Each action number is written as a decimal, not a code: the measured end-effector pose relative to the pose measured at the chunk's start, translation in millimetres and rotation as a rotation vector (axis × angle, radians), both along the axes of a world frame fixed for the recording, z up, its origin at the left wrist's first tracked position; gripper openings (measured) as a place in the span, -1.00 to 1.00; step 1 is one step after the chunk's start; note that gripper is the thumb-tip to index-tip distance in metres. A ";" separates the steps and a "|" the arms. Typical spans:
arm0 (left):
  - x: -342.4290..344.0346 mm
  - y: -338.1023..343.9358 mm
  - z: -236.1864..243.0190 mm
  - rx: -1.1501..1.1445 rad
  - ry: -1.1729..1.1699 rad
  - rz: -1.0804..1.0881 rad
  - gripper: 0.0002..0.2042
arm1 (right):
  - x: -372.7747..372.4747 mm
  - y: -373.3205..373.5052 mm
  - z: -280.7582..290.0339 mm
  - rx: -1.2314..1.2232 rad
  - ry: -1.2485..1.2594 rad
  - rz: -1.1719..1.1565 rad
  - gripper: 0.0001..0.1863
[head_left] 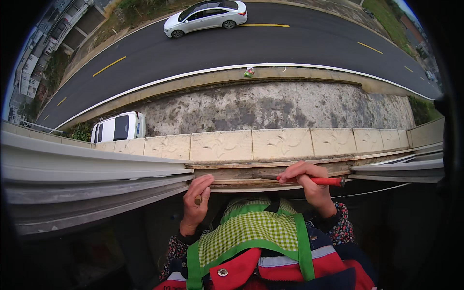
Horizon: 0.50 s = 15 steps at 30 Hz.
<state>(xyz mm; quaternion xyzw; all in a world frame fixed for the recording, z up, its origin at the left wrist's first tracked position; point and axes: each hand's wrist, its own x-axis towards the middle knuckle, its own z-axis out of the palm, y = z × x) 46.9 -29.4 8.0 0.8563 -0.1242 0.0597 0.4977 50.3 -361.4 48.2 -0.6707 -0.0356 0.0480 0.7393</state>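
The right hand (311, 182) is closed around a red-handled tool (328, 181), a slim screwdriver or chisel; which of the two, I cannot tell. Its grip passes through the curled fingers: the metal blade comes out on the left side of the hand, beyond the thumb and fingertips, and the red butt sticks out on the right. The tool lies over the window track (227, 172), and whether its tip touches the track is unclear.

Its long axis runs nearly level from left to right, along the track, with the tip pointing left, toward the left hand, and the butt slightly lower in view. The handle is bright red with a dark end; the blade is narrow, dull and brownish-grey.

The left hand (197, 199) is at the track's inner edge, beside the grey sliding frames (106, 191), fingers bent around a small tan object (198, 199), too hidden to identify.
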 end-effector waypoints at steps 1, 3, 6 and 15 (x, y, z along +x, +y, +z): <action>-7.5 4.1 5.8 -0.100 0.101 0.050 -0.80 | 2.1 1.7 -0.1 0.153 -0.031 0.004 -0.71; -22.2 8.4 16.0 -0.314 0.164 0.091 -0.80 | 7.9 11.0 1.9 0.326 -0.117 -0.032 -0.72; -39.6 13.6 31.9 -0.378 0.198 0.197 -0.78 | 23.0 41.9 1.9 0.534 -0.244 -0.079 -0.71; -34.4 3.0 66.6 -0.486 0.005 0.143 -0.73 | 24.9 55.9 -21.4 0.222 -0.132 0.034 -0.74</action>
